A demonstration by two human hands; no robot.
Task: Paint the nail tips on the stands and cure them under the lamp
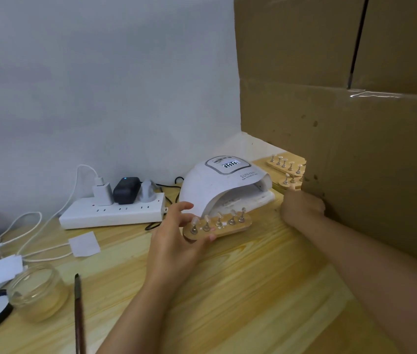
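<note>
Held in the left hand (pixel 176 233) is a wooden stand (pixel 217 227), gripped at its near-left end with the thumb along the front edge and the fingers curled behind it; five nail tips (pixel 218 218) stand upright on pegs along its top. Taken from the lamp (pixel 224 186), the stand lies just in front of the open mouth, with its long axis running roughly across that opening and its far end pointing right and slightly away. The lamp's display is lit, though the digits are too blurred to be read with certainty. On this evidence the stand is judged to be passing in or out of the lamp, and which of the two cannot be told. Either way, the move depends on the stand being kept level and broadside to the mouth, so that the pegs clear the upper lip of the dome. The left hand is plainly the nearer one to the opening and already carries the stand. The right hand (pixel 301 208) is placed to the right of the lamp, against the cardboard box (pixel 355 149), with its fingers curled; whether anything is held in them cannot be told. Behind it, further right of the lamp, two more stands (pixel 287 166) are set on the table (pixel 227 290). Well to the left of the lamp, a brush (pixel 79 315) and a small glass jar (pixel 37 293) lie untouched near the table's front, and a power strip (pixel 113 213) sits beside the lamp's left flank.
</note>
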